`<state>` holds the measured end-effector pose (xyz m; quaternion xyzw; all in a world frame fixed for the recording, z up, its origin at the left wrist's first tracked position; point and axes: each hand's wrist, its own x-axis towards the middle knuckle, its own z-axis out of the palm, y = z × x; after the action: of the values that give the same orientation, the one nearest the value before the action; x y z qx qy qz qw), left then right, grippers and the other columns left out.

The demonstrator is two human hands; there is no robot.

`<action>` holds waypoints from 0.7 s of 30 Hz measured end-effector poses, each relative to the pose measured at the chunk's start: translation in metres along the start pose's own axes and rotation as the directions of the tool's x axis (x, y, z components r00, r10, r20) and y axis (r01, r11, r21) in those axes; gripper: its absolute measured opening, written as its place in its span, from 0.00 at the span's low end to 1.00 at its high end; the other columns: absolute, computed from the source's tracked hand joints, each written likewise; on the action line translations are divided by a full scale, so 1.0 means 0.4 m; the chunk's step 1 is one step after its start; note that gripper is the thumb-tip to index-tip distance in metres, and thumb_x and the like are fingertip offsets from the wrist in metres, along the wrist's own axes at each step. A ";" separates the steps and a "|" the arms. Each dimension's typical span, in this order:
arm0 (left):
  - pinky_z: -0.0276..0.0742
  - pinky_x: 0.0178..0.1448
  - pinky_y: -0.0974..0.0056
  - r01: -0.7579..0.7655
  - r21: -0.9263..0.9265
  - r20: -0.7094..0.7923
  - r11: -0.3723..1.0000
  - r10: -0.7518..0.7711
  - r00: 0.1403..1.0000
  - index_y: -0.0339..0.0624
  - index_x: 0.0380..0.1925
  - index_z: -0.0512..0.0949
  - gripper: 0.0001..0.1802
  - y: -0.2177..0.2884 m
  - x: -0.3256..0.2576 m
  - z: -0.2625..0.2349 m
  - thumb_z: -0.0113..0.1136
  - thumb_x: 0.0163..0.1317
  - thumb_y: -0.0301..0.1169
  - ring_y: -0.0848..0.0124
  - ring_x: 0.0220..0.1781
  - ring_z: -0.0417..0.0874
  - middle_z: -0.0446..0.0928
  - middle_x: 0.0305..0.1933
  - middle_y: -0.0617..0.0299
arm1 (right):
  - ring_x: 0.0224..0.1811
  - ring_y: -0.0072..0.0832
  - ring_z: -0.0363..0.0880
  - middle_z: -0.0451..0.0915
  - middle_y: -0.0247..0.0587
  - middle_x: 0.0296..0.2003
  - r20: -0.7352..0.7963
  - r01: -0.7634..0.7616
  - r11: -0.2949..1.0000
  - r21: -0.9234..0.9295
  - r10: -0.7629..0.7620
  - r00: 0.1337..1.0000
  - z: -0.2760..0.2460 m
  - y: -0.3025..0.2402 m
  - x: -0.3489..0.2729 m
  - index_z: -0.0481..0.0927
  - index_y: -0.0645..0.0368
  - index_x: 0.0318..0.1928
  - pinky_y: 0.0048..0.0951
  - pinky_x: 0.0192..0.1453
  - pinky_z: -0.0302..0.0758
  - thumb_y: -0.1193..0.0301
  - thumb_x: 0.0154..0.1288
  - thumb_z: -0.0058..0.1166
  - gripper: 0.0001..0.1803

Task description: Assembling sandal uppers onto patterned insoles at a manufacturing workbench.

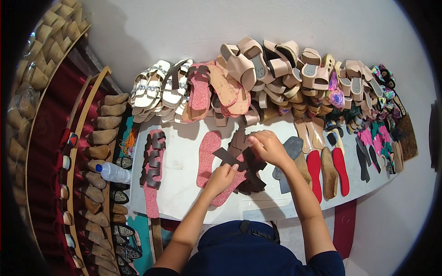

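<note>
Left hand [222,178] pinches a dark strap [224,156]; right hand [270,146] at the strap pile [254,181], grip unclear. Best handled flat, untwisted.

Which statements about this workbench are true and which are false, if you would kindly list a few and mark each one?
1. The left hand holds a dark brown strap piece. True.
2. A wooden shoe last lies between two red insoles. True.
3. The right hand rests on the red insoles. False: the right hand is at the cluster of dark straps.
4. The clear bottle with a blue cap is at the right end of the table. False: the bottle is beside the table's left edge.
5. The white sandals are at the left end of the piled footwear. True.
6. The wall behind the table is bright green. False: the wall is whitish.
</note>
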<state>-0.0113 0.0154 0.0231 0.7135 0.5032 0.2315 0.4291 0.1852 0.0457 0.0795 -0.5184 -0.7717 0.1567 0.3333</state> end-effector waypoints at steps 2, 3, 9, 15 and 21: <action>0.62 0.25 0.56 -0.013 -0.008 0.009 1.000 0.013 1.000 0.33 0.23 0.67 0.20 -0.006 0.004 0.006 0.42 0.59 0.42 0.53 0.20 0.71 0.69 0.17 0.44 | 0.36 0.38 0.69 0.73 0.43 0.27 0.016 0.066 0.994 -0.085 -0.065 0.998 0.010 -0.006 0.000 0.73 0.61 0.28 0.37 0.46 0.62 0.64 0.59 0.41 0.13; 0.62 0.25 0.56 -0.014 -0.007 0.010 1.000 0.014 1.000 0.33 0.23 0.67 0.20 -0.006 0.004 0.009 0.42 0.59 0.42 0.53 0.20 0.71 0.69 0.17 0.44 | 0.36 0.38 0.69 0.73 0.43 0.27 0.015 0.065 0.994 -0.085 -0.064 0.998 0.012 -0.013 -0.002 0.73 0.61 0.28 0.37 0.46 0.62 0.64 0.59 0.41 0.13; 0.63 0.26 0.57 -0.039 -0.221 -0.268 0.974 -0.023 0.963 0.33 0.32 0.69 0.19 -0.005 0.011 0.009 0.41 0.61 0.41 0.60 0.19 0.70 0.69 0.17 0.48 | 0.33 0.32 0.65 0.67 0.44 0.31 -0.571 -0.189 0.932 0.309 0.341 0.747 0.094 -0.099 -0.085 0.68 0.64 0.35 0.28 0.41 0.62 0.73 0.56 0.44 0.08; 0.66 0.34 0.58 -0.103 -0.203 -0.486 0.974 -0.009 0.874 0.32 0.34 0.69 0.18 0.004 0.028 0.022 0.38 0.62 0.39 0.58 0.29 0.74 0.72 0.26 0.46 | 0.36 0.23 0.65 0.67 0.41 0.34 -0.330 -0.361 0.686 0.632 0.659 0.676 0.281 -0.109 -0.183 0.64 0.66 0.45 0.23 0.40 0.65 0.64 0.59 0.46 0.20; 0.67 0.38 0.60 -0.145 -0.289 -0.473 0.946 -0.009 0.881 0.32 0.35 0.69 0.19 0.020 0.029 0.026 0.38 0.62 0.40 0.58 0.34 0.74 0.73 0.31 0.47 | 0.25 0.13 0.65 0.68 0.27 0.23 0.163 -0.340 0.152 0.928 0.656 0.737 0.267 -0.126 -0.141 0.69 0.61 0.40 0.15 0.33 0.64 0.66 0.61 0.43 0.12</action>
<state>0.0052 0.0209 0.0230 0.5759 0.5223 0.4892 0.3952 0.0914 -0.0149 0.0116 -0.4802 -0.2678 0.5863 0.5949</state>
